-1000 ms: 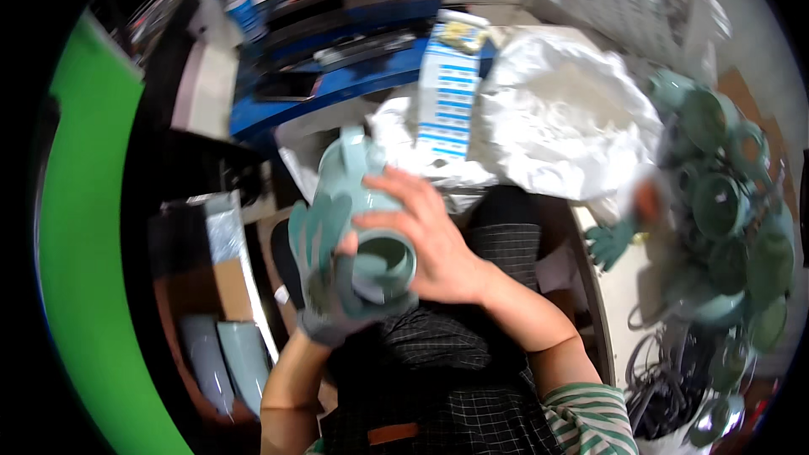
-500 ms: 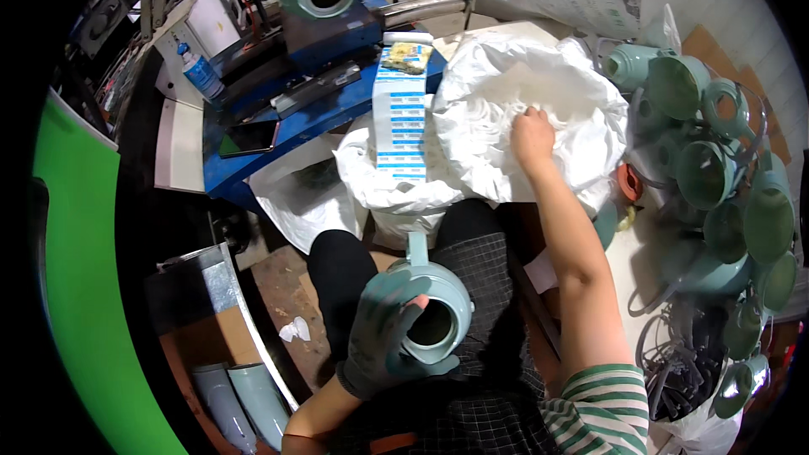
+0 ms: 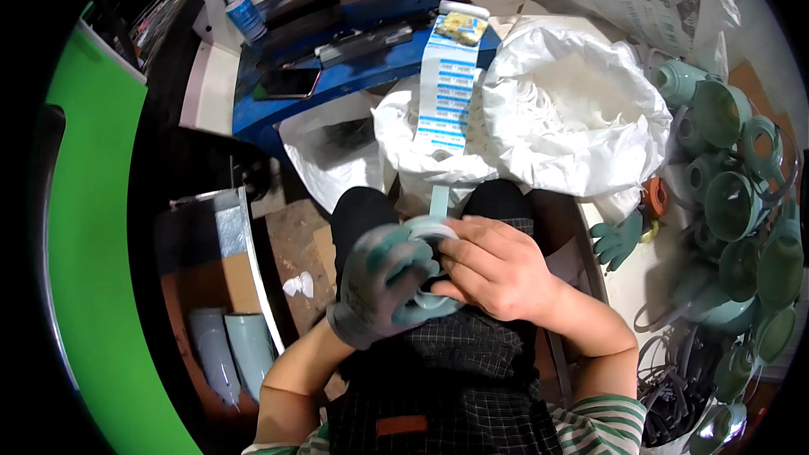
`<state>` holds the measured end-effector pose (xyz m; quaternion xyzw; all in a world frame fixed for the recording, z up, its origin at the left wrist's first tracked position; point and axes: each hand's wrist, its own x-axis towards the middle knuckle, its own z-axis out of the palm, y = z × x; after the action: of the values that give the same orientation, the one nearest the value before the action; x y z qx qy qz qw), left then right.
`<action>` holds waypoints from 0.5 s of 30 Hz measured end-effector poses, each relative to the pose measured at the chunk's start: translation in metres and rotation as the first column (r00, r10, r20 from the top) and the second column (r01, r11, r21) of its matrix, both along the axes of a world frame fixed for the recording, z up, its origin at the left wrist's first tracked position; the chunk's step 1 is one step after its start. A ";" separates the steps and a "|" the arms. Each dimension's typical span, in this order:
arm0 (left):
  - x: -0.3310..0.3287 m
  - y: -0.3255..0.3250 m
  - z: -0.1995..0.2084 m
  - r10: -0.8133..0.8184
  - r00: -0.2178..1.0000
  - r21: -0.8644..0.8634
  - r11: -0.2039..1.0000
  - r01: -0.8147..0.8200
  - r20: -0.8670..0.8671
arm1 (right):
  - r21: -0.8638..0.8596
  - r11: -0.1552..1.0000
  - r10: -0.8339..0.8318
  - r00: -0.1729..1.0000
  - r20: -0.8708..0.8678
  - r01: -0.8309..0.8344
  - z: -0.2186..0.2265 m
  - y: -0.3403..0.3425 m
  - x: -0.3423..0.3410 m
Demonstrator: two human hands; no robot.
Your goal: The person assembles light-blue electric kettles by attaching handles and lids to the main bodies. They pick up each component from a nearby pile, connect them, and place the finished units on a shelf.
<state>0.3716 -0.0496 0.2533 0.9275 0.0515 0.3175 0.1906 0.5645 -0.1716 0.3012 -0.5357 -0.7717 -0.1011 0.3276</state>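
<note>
A pale green plastic jug body (image 3: 428,302) rests in my lap, its handle (image 3: 439,201) pointing away from me. My left hand (image 3: 371,286), in a grey-green glove, is closed around the jug's left side. My bare right hand (image 3: 504,274) bends over the mouth from the right, fingertips pinched at the rim. Between those fingers and the glove shows part of a white ring (image 3: 431,231), at the mouth. Blur and fingers hide how the ring sits. Beyond my knees stands a white sack (image 3: 581,156) of white rings (image 3: 533,114).
Several green jug bodies (image 3: 729,206) crowd the right-hand table, near a green glove (image 3: 618,240). A sheet of blue-and-white labels (image 3: 446,97) hangs over another white sack (image 3: 396,139). A phone (image 3: 286,82) and a bottle (image 3: 244,15) are at the left. Two parts lie in a box (image 3: 211,282).
My right hand has come back from the sack of white rings to the jug's mouth, with a white ring. The view has shifted, and my left hand still holds the jug.
</note>
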 end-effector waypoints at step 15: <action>-0.017 -0.014 0.010 0.316 0.925 0.261 0.930 -0.258 -0.211 | -0.178 0.983 0.041 0.999 -0.030 -0.046 -0.044 0.009 -0.023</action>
<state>0.3547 -0.0641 0.2635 0.9579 0.1744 0.2267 0.0259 0.5414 -0.1624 0.2574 -0.5473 -0.7848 -0.0174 0.2904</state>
